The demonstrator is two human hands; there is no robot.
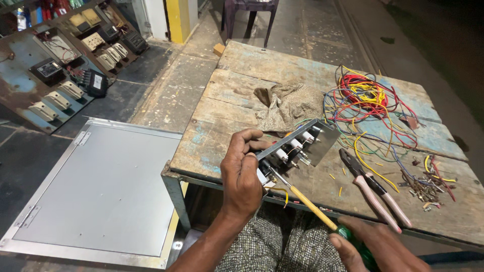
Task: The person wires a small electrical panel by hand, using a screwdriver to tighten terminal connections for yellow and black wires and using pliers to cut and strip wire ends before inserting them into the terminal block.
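Worn wooden table [242,108], tilted metal switch panel [302,143] (white terminals)

On my wooden table [237,65]: a crumpled cloth [287,106] mid-top; a tangle of coloured wires [370,103] toward the far right edge; pink-handled pliers [375,189] near the front edge; wire scraps [428,186] at the right. I log a metal panel [101,191] on the floor beside the left edge, and a switch board [60,70] beyond.

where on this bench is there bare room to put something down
Bare planks lie along the far edge of the wooden table, beyond the rag, and at the left corner beside the left hand. Crowded: wire tangle, pliers, scraps.
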